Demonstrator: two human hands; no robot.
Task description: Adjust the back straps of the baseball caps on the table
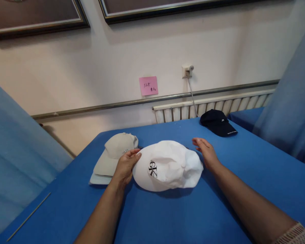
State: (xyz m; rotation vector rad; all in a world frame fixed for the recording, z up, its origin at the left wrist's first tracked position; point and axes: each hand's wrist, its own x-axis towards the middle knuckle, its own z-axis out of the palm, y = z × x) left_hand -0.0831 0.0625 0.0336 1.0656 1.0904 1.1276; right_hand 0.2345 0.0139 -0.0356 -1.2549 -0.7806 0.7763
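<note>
A white baseball cap (171, 166) with a black logo on its front is in the middle of the blue-covered table (152, 217), its brim pointing left. My left hand (127, 165) pinches the edge of that brim between thumb and fingers. Just past the cap's crown, on the right, my right hand (205, 151) is held open with fingers stretched out, apart from the cap as far as I can see. Close to my left hand lies a beige cap (117, 147), resting on a pale cap (99, 179) that shows only along its brim.
A black cap (217, 122) lies at the far right of the table. A thin stick (29, 216) is at the left edge. Behind are a radiator (176, 113), a metal pipe (112, 105) and a plugged-in cord (192, 93). Blue curtains (12, 162) hang on both sides.
</note>
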